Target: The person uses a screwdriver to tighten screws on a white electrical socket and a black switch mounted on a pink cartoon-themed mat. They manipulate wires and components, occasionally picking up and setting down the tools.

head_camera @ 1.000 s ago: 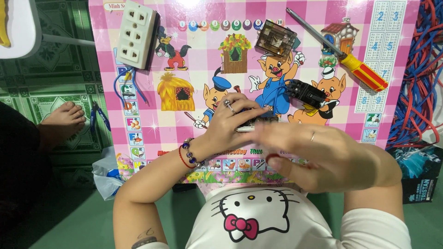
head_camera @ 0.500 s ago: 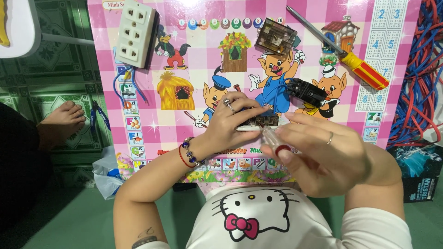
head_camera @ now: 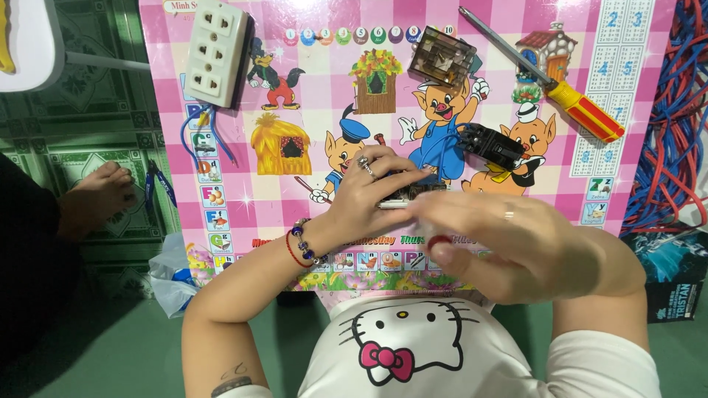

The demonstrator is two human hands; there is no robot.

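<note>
Small dark component (head_camera: pixel 402 193) sits at the near edge of the pink picture board (head_camera: pixel 243 214), long axis running left-right. Your left hand (head_camera: pixel 369 193) has fingers curled closed over its left end. Your right hand (head_camera: pixel 516 247) covers the right end; its grip I cannot tell, blurred. Farther: black part (head_camera: pixel 493 146), then caged part (head_camera: pixel 441 56), screwdriver (head_camera: pixel 560 92), white socket strip (head_camera: pixel 215 51) at far-left corner
</note>
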